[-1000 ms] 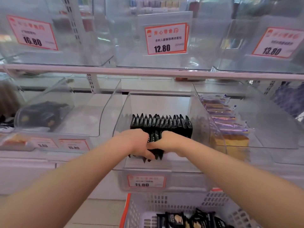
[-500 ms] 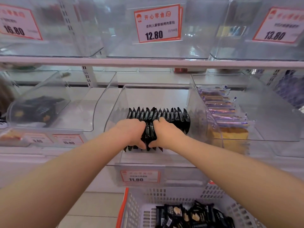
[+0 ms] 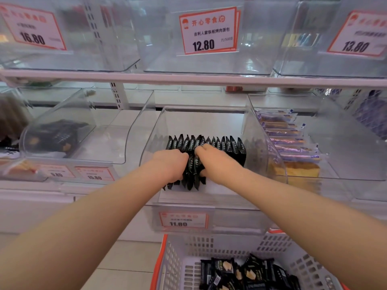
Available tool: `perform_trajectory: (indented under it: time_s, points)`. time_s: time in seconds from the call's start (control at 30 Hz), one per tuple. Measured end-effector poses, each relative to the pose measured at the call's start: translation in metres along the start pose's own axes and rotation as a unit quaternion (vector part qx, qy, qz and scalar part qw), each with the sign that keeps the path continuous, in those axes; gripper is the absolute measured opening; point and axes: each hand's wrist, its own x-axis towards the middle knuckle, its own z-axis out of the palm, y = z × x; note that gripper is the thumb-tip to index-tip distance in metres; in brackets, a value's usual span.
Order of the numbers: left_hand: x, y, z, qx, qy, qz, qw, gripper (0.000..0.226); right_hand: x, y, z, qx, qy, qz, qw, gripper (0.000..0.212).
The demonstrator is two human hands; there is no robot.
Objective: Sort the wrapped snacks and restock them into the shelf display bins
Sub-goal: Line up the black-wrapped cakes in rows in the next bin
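Several black wrapped snacks (image 3: 219,144) stand upright in a row inside the clear middle bin (image 3: 188,117) on the shelf. In front of that row, my left hand (image 3: 170,164) and my right hand (image 3: 217,164) squeeze a small bunch of black snack packs (image 3: 192,174) between them, fingers curled around the packs. The bunch stands on edge at the bin's front. More black snack packs (image 3: 247,273) lie loose in the white and orange basket (image 3: 176,262) below.
A clear bin on the right holds purple-wrapped cake slices (image 3: 289,139). The left bin holds dark packs (image 3: 56,137). Empty-looking clear bins with price cards (image 3: 207,31) sit on the upper shelf. A price label (image 3: 183,220) fronts the middle bin.
Both hands have pressed closer together around the bunch of black packs and pushed it slightly back toward the standing row. The view has shifted a little.
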Motion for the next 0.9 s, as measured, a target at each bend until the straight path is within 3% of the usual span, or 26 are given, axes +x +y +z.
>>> perform_trajectory:
  time_s: [0.17,0.27,0.37,0.5,0.6,0.67,0.8,0.9]
  points:
    - [-0.010,-0.005,0.002,0.006,-0.033,0.031,0.999,0.027,0.000,0.002,0.007,-0.023,-0.062,-0.002,0.998,0.040]
    - [-0.015,-0.006,-0.002,0.008,-0.037,0.035,0.999,0.028,-0.002,0.005,-0.002,-0.037,-0.100,-0.011,0.994,0.047]
    - [-0.027,-0.007,-0.014,-0.015,-0.018,0.051,0.998,0.034,-0.015,0.004,-0.028,-0.033,-0.087,-0.023,0.995,0.049]
    - [-0.059,-0.008,-0.035,-0.049,0.042,0.112,0.992,0.034,-0.068,-0.002,-0.073,0.081,-0.002,-0.048,0.996,0.030]
    - [-0.090,0.004,-0.040,-0.071,0.150,0.184,0.969,0.021,-0.126,0.001,-0.089,0.163,0.044,-0.068,0.983,0.007]
    - [-0.112,0.020,-0.037,-0.098,0.190,0.229,0.950,0.019,-0.163,0.003,-0.085,0.201,0.039,-0.066,0.977,0.009]
    - [-0.133,0.064,-0.007,-0.109,0.116,0.308,0.938,0.025,-0.200,0.015,-0.039,0.217,-0.053,-0.038,0.974,0.021]
    - [-0.128,0.103,0.037,-0.096,0.028,0.327,0.940,0.028,-0.208,0.040,0.022,0.211,-0.150,0.025,0.966,0.008]
